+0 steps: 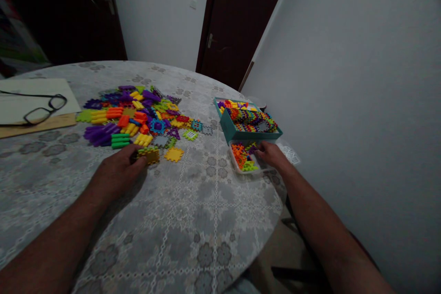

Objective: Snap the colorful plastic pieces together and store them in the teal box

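Note:
My left hand rests on the round table, its fingers closed on a small yellow-green assembly of interlocking plastic pieces. My right hand reaches into a clear plastic tray of orange, green and purple pieces at the table's right edge; its fingers are curled among the pieces, and what they grip is hidden. Behind that tray stands a teal box full of mixed coloured pieces. A single yellow square piece lies just right of the left hand.
A wide pile of loose coloured pieces spreads across the table's middle. Black glasses lie on paper at the far left. A grey wall stands close on the right, dark doors behind.

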Demonstrator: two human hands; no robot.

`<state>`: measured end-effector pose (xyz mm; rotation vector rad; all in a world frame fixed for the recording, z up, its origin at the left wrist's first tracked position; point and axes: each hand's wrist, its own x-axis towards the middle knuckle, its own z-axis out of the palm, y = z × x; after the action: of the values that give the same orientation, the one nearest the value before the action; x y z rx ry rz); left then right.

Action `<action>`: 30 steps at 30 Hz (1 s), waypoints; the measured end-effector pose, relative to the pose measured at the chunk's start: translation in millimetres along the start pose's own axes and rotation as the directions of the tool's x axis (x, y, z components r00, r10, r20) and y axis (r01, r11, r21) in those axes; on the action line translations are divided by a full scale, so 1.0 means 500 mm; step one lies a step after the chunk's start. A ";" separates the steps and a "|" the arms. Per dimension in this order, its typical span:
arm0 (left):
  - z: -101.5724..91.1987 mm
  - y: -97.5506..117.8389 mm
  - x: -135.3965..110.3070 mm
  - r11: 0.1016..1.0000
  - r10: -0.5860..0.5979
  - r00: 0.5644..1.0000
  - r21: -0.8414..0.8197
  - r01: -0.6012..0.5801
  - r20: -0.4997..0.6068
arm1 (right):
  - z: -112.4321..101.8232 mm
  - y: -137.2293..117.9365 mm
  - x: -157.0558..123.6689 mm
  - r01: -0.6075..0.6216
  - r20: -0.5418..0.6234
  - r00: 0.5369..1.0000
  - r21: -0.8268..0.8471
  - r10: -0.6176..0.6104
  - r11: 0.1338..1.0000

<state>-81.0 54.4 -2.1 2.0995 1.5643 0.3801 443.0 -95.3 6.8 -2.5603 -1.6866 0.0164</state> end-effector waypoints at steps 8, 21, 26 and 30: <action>0.002 -0.003 0.002 0.999 0.020 0.998 0.037 -0.018 -0.055 | -0.048 -0.051 -0.039 -0.055 -0.125 0.991 -0.040 0.050 0.998; 0.014 -0.002 -0.008 0.991 0.100 0.977 -0.066 -0.114 -0.187 | -0.036 -0.481 -0.219 0.655 -0.064 0.740 0.298 -0.670 0.695; 0.019 0.006 -0.021 0.964 0.152 0.954 -0.176 -0.201 -0.257 | 0.015 -0.525 -0.123 0.522 -0.090 0.847 0.322 -0.524 0.790; 0.024 0.010 -0.023 0.951 0.163 0.953 -0.216 -0.221 -0.257 | 0.051 -0.550 -0.081 0.436 -0.066 0.896 0.315 -0.439 0.843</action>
<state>-74.6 40.0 -8.7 2.0767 1.3567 0.8754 173.4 -23.0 -1.0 -1.9014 -2.0365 0.2552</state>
